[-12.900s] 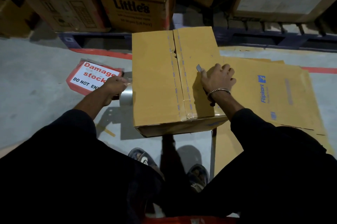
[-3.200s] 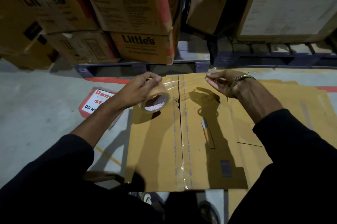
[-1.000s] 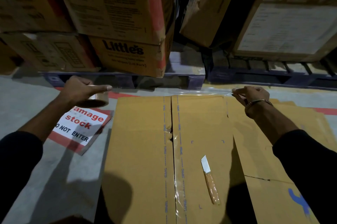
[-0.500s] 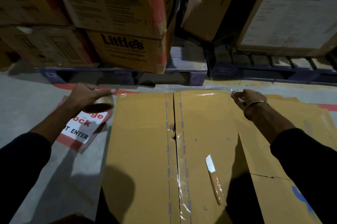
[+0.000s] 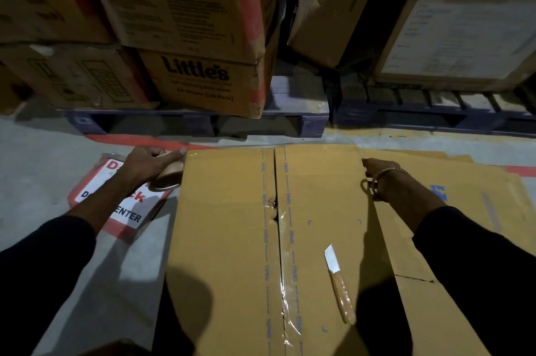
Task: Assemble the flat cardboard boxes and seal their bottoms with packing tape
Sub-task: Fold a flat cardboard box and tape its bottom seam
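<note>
- Head view: left hand (image 5: 148,162) grips the tape roll (image 5: 168,177) at the box (image 5: 261,239)'s far-left corner; right hand (image 5: 377,174), fingers curled, pins the far-right edge.
- Cross-strip in hand; next, press flat, cut with the knife (image 5: 338,283).

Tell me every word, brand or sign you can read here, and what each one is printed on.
"Little's": stacked carton on the pallet; the lines beneath are too blurred.
"ENTER", plus partial red letters: floor sign, partly hidden by the left arm.
Repeated blue word along the dashed lines: cardboard box; too small to read surely.
Blue logo: flat cardboard; unreadable.
White label: big carton; blurred.
</note>
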Available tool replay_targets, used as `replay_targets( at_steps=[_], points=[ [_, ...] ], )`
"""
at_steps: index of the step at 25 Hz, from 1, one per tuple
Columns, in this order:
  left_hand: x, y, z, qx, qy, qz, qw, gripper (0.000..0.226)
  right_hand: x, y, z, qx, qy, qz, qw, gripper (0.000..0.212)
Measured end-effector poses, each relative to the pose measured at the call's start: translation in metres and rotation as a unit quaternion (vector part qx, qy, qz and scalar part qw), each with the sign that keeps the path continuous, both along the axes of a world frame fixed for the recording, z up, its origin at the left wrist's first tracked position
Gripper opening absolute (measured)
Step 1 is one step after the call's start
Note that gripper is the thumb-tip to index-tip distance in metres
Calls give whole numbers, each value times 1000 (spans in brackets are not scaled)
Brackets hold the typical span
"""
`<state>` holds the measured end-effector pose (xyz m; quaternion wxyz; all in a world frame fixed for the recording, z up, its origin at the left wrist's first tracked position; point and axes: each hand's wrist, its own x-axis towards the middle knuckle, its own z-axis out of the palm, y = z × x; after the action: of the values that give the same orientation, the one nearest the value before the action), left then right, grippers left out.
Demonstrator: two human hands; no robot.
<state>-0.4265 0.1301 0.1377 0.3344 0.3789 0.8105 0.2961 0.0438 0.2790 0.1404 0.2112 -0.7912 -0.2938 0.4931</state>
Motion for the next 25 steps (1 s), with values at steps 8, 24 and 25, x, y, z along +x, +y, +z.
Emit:
replay_targets(
  at_steps=[8,24,25],
  points=[
    [2,-2,3,-12,34,-4,999,57,-4,-8,23,97,9,135,986,24],
    [8,-3,4,-34,82,-52,995,62,-113,-41,56,338,-429,295,784,58],
    [8,-4,4,-35,79,-51,995,62,-141,-51,64,391,-374,350,765,44]
  ],
)
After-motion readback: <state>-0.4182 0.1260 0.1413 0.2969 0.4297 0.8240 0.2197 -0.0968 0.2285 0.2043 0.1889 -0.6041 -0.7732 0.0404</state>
